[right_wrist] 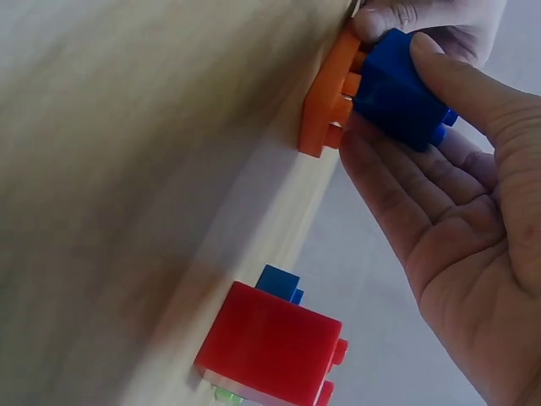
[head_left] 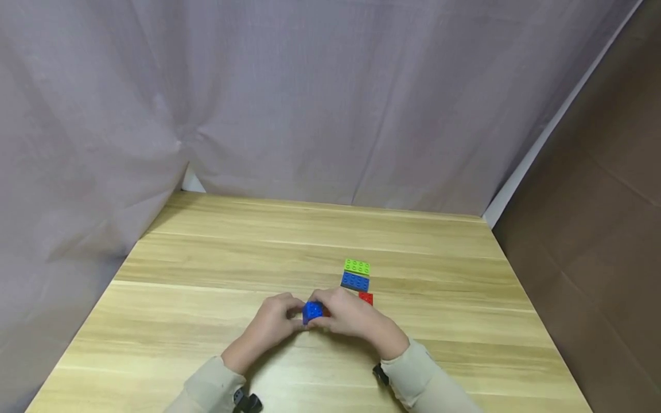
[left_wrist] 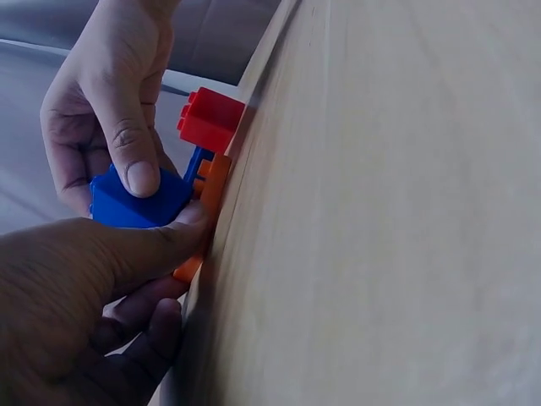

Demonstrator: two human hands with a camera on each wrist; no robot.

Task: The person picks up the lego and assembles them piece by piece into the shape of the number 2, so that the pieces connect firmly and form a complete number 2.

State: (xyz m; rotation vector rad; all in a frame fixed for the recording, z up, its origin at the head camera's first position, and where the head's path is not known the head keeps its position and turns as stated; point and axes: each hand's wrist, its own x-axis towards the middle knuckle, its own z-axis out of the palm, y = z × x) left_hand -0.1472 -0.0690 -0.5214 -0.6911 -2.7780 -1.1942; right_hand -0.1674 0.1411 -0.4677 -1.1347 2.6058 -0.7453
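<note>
My right hand (head_left: 346, 312) pinches a blue toy building brick (head_left: 312, 311) between thumb and fingers. In the right wrist view this blue brick (right_wrist: 393, 93) is tilted against the studs of a flat orange brick (right_wrist: 325, 106); whether they are joined I cannot tell. The orange brick stays low on the tabletop, and my left hand (head_left: 273, 318) grips its near end with thumb and fingers. The left thumb (left_wrist: 161, 249) also lies close against the blue brick. Most of the orange brick is hidden behind the right hand in the head view.
Beyond the right hand, a red brick (head_left: 366, 297), a flat blue brick (head_left: 354, 281) and a lime green brick (head_left: 357, 266) lie on the wooden table (head_left: 206, 332). Grey cloth (head_left: 289, 103) hangs behind, with a brown panel (head_left: 594, 201) at the right.
</note>
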